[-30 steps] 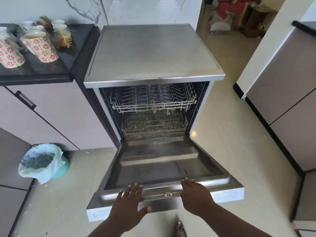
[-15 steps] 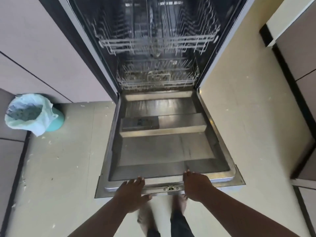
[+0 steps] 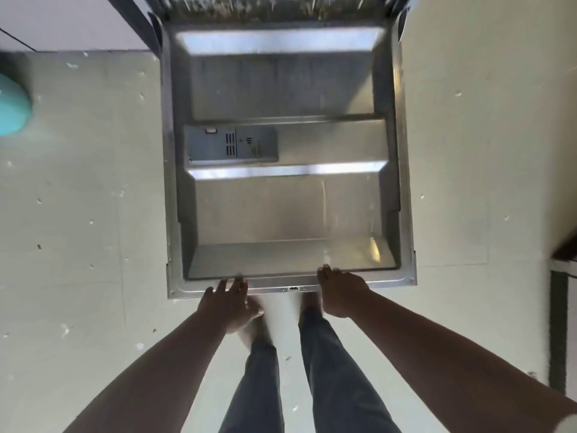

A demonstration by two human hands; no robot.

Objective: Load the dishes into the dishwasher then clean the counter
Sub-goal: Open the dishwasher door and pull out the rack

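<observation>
The dishwasher door [image 3: 287,207] lies fully lowered and flat, its steel inner face up, with the grey detergent dispenser [image 3: 232,145] on its left half. My left hand [image 3: 226,303] rests with straight fingers on the door's front rim, left of the latch [image 3: 293,289]. My right hand [image 3: 342,292] sits to the right of the latch, its fingertips bent down onto the same rim. Neither hand holds anything. Only the front edge of the lower rack [image 3: 274,7] shows at the top. No dishes or counter are in view.
A teal bin [image 3: 12,109] stands on the floor at the far left. A pale cabinet front [image 3: 62,20] sits at the top left and a dark cabinet base [image 3: 562,276] at the right edge. My legs and bare feet [image 3: 249,332] stand just before the door. Small scraps dot the floor.
The door went down from half lowered to flat, both hands following on its front rim. My view tilted downward, so the racks, the counter and the mugs left the frame.
</observation>
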